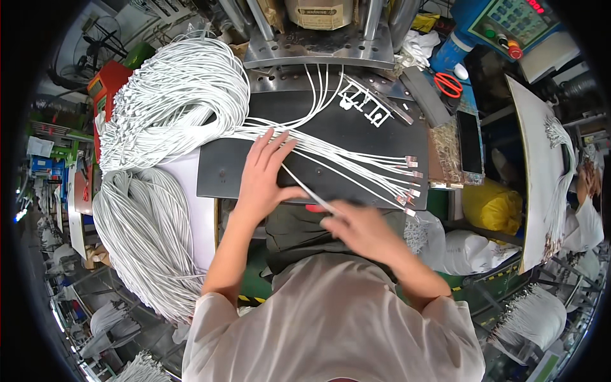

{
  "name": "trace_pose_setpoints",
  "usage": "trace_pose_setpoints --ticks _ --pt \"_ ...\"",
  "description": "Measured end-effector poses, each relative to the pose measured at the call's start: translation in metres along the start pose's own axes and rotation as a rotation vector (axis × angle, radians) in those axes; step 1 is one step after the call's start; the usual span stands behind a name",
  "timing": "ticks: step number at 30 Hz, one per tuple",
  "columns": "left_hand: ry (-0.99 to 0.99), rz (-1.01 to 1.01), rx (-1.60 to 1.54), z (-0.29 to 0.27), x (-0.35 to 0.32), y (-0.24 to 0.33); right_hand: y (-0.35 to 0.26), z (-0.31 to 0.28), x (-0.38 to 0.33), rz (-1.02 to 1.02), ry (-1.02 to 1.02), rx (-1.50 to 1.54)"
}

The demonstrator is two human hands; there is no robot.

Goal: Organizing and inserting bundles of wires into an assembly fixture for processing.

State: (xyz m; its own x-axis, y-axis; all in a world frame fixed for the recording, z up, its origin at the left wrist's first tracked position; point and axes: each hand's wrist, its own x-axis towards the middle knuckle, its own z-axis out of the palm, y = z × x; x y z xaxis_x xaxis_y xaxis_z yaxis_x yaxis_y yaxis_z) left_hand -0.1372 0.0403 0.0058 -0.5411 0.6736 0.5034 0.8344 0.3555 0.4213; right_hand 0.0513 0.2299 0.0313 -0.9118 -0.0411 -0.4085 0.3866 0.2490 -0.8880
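My left hand (262, 175) lies with its fingers stretched out over a row of white cables (347, 155) on the black work plate (254, 105). Those cables run to the right and end in small connectors (412, 162) near the plate's right side. One single white cable (304, 186) stretches from beside my left hand to my right hand (361, 230), whose fingers are closed on it at the plate's front edge. That hand is blurred, and the cable's end is hidden in it. Several more cables (313, 95) curve up under the metal press (318, 52).
Big coils of white cable (184, 95) and grey-white cable (143, 235) lie at left. Behind the work plate are a white plastic runner frame (366, 102) and a metal bar. Red-handled scissors (448, 84), a dark phone (470, 141) and a control panel (514, 25) are at right.
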Motion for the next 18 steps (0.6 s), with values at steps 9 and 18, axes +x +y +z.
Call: trace_pose_setpoints --ticks 9,18 --pt "-0.323 0.334 -0.175 0.085 0.054 0.061 -0.009 -0.125 0.095 -0.649 0.698 -0.965" --pt "-0.476 0.133 0.209 0.002 0.071 -0.021 0.123 -0.150 -0.127 -0.367 0.697 0.221"
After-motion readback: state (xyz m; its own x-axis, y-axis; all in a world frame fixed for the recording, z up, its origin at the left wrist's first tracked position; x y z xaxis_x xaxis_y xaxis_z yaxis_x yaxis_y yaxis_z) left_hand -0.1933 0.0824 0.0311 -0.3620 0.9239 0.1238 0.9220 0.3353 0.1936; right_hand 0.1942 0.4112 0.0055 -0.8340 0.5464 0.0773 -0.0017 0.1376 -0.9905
